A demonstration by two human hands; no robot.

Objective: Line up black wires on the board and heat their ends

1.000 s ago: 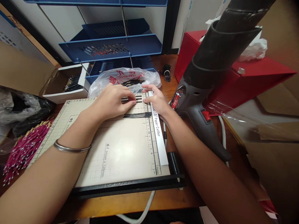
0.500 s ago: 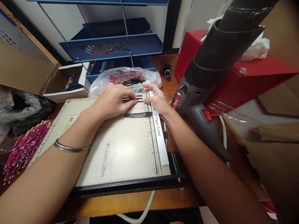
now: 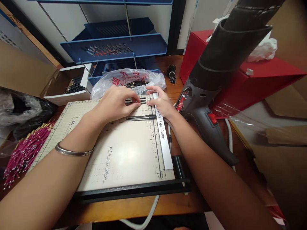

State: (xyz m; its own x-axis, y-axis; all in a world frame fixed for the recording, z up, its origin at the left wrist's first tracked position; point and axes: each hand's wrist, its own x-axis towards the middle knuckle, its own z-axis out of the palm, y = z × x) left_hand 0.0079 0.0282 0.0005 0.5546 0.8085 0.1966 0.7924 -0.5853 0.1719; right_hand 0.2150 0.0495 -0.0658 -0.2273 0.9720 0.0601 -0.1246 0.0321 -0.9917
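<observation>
A cream paper cutter with printed grid lines lies before me. My left hand, a metal bangle on its wrist, rests over the board's far part. Its thumb and index finger pinch a thin black cord. At the cord's right end is my right hand, its thumb tip against the cord and its upper fingers stretched out above. The fingers partly hide that contact. Nearer me, several black cords lie side by side across the board, their right ends by the white strip marked Paper Cutter.
Behind the board sits a clear plastic bag of dark cords, below blue shelves. A grey heat gun stands right, before a red box. Magenta cords and a white box are left. A tied black bundle lies behind.
Both hands keep nearly the same place and grip. The cord and the row of cords show no clear movement.
</observation>
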